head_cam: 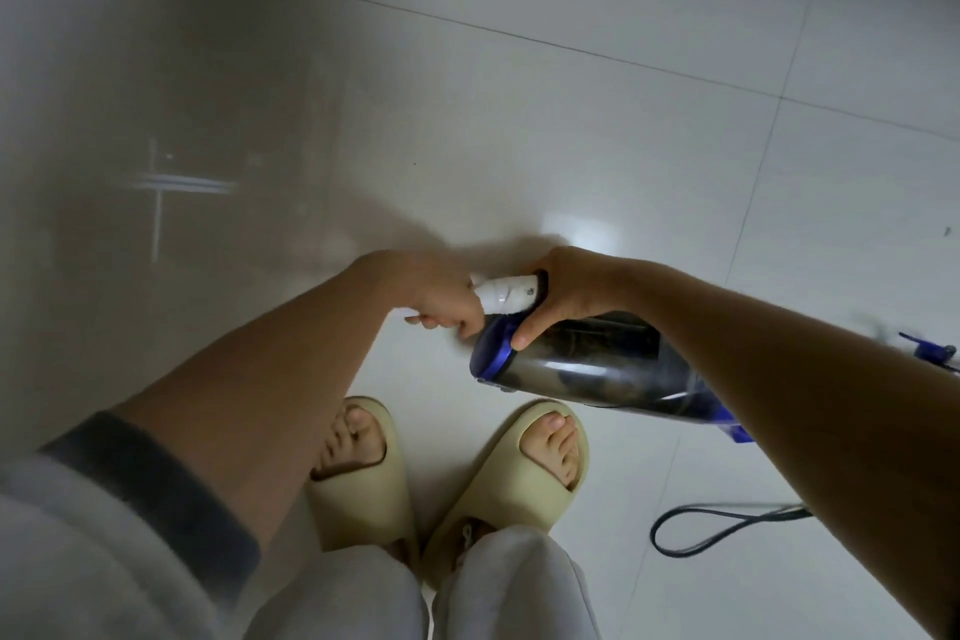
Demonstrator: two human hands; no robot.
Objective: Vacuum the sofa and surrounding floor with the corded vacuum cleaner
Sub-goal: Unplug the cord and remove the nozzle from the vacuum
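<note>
White glossy floor tiles fill the head view, which looks almost straight down past the person's two forearms to a pair of pale yellow slippers planted side by side. The vacuum cleaner is held in the air just in front of the feet, its dark see-through dust canister lying roughly level, with a blue rim at the near end and a short white nozzle piece sticking out toward the left.

The right hand wraps over the canister's front end, thumb pressed on the blue rim, most likely to steady the body. The left hand is curled in a fist around the tip of that white piece; it is blurred, so I cannot tell whether it is pulling, twisting or pushing. Held that way, with one hand bracing and the other working the end, it looks like an attachment is being fitted or removed rather than any cleaning being under way.

A loop of dark power cord lies on the tiles just to the right of the slippers. No sofa is in sight.
</note>
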